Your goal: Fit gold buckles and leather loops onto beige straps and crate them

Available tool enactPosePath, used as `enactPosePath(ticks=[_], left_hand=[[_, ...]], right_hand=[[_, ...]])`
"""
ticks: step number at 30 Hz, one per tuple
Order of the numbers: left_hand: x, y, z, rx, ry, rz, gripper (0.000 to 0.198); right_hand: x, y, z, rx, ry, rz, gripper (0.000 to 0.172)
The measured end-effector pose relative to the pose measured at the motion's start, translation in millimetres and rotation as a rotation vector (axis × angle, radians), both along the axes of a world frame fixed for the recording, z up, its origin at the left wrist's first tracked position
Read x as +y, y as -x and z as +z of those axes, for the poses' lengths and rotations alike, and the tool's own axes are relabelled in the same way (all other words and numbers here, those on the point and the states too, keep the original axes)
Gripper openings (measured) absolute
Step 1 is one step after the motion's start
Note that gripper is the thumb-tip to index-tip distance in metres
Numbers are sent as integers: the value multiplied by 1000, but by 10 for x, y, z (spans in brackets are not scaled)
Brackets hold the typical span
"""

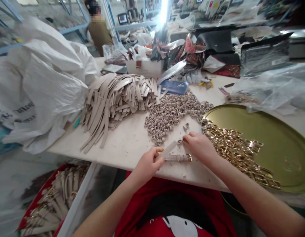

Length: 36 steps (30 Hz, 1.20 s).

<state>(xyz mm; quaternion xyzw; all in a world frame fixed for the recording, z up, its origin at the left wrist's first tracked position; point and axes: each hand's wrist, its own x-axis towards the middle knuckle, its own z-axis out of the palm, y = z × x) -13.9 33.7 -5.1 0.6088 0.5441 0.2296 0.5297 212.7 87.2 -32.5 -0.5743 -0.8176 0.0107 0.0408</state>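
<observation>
My left hand point(152, 162) is closed on a pale beige strap point(169, 148) that points up and to the right. Below it a strap section with a gold buckle point(189, 158) at its end runs out from the same hand, just above the table. My right hand point(198, 144) has its fingers pinched together near the strap's free end, at a small beige strap loop point(179, 142). The fingertips partly cover what they grip. Ahead of both hands spreads a pile of small strap loops point(164, 118), with a few loose ones beside my right fingers.
A heap of beige straps point(117, 98) lies to the left. On the right, a gold round tray point(285, 141) carries many gold buckles point(231, 144). A red basket point(26, 214) of buckled straps stands low left, near a white sack point(43, 89). A person point(99, 31) is further back.
</observation>
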Motion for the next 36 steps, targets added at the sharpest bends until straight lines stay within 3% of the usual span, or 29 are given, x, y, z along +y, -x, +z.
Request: enactPosePath(ticks=[2,5,8,12,17,22,28,33,36], left_hand=[[-87,-39,-9,-63,76,-4,29],[-213,-62,33,-123,129,15,30],[-342,-92,94,-162,159,14,31],[-497,-162,145,-161,166,2,29],[-655,-232,135,-139,121,-42,20],[-799,-238,103,17,-9,-58,14],[-849,-291,200,90,-69,-162,25],[-799,-315,278,275,-262,-246,28],[-776,-296,291,292,-252,-302,28]], right_hand=[[13,43,-7,5,3,29,18],[-76,18,7,264,45,-43,13],[-279,-46,69,729,261,-183,19],[-641,-81,151,1191,605,-240,28],[-1013,-15,145,1531,816,-338,34],[-1190,85,129,1850,869,-492,30],[-1322,204,148,1873,816,-430,27],[-1419,284,145,1632,648,-343,29],[-1437,300,141,1484,605,-264,29]])
